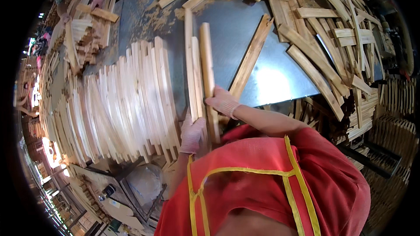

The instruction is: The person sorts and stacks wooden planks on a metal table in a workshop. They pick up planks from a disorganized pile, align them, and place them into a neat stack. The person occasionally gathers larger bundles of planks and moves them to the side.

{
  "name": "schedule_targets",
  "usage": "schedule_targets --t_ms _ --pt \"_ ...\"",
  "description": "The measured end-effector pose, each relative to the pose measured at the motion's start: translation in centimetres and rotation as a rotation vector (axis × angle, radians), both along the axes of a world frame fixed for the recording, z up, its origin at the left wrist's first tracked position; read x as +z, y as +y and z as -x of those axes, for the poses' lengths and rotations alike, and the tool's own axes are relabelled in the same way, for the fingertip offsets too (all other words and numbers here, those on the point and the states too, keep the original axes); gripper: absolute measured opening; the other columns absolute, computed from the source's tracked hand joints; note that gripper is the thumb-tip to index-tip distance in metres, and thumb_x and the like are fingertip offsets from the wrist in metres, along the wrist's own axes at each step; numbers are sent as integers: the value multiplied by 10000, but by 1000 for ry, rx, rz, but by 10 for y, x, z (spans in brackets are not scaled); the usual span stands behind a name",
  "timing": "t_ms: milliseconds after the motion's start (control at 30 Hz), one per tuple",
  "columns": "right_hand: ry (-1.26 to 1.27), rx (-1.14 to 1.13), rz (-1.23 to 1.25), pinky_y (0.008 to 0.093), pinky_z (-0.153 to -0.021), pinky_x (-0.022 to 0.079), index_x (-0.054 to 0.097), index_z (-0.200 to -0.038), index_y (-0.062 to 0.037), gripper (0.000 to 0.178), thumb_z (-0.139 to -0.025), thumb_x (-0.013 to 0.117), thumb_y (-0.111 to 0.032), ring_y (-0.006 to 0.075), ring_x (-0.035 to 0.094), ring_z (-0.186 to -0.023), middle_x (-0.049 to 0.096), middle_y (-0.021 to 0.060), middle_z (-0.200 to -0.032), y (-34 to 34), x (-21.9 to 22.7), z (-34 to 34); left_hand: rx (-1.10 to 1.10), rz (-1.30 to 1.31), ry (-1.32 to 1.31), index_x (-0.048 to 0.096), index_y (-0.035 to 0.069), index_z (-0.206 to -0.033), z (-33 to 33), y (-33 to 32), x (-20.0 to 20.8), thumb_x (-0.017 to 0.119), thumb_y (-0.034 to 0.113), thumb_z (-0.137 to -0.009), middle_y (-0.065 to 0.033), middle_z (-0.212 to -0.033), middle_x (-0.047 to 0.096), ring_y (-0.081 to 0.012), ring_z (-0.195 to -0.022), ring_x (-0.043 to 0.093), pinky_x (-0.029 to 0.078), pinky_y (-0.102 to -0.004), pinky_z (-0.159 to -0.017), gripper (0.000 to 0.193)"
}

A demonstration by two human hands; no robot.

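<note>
My left hand [192, 132], in a pale knitted glove, is closed round the lower part of a light wooden strip [196, 78]. Against that strip's left side lies a longer wooden strip [188, 48]; whether my left fingers also hold it I cannot tell. My right hand [222, 101], gloved alike, grips a darker-edged wooden strip [206, 57] standing just to the right of the other two. Left of my hands, many pale strips lie side by side in a long row [131, 100] on the metal table [170, 46].
A single brownish strip [250, 57] lies slanted on the table to the right. Loose strips pile up [323, 26] at the far right and along the back edge. At the far left, another person's gloved hand [97, 0] touches a stack of wood pieces [87, 32].
</note>
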State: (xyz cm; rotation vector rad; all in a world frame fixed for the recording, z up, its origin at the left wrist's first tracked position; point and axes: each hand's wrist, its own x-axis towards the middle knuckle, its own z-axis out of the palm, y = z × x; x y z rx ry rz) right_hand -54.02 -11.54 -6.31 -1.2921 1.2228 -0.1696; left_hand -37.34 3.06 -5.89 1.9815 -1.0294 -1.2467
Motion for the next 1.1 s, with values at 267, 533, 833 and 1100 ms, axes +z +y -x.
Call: schedule_targets --t_ms 267,533,833,1100 --pt "62 576 213 465 -1002 544 559 -1337 102 670 -889 709 -373 456 679 -1182 702 357 -1190 -2 0 -85 -210 177 -984 509 19 -1535 -15 36 52 839 441 -809 -196 -1553 509 -415 -1435 465 403 -524 -1179 902" --pt "278 -365 526 421 -1166 466 523 -1548 -54 747 -918 727 -400 372 585 -1392 633 203 -1483 -75 -19 142 -662 147 -813 410 74 -1614 51 -13 31 758 572 -854 -161 -1585 483 -341 -1482 434 355 -469 -1201 972" --pt "1166 -148 458 482 -1142 478 498 -1560 -108 775 -850 730 -316 390 567 -1385 613 220 -1471 -89 -31 385 -679 -27 -362 405 56 -1634 88 -78 10 708 409 -966 -128 -1420 606 -243 -1146 645 534 -412 -958 814" --pt "237 -32 278 351 -910 568 567 -1500 -13 653 -909 722 -243 219 730 -1059 767 180 -1185 -120 10 250 122 154 1083 440 26 -1618 16 -5 58 755 250 -941 -101 -1236 702 -205 -1012 700 583 -325 -878 779"
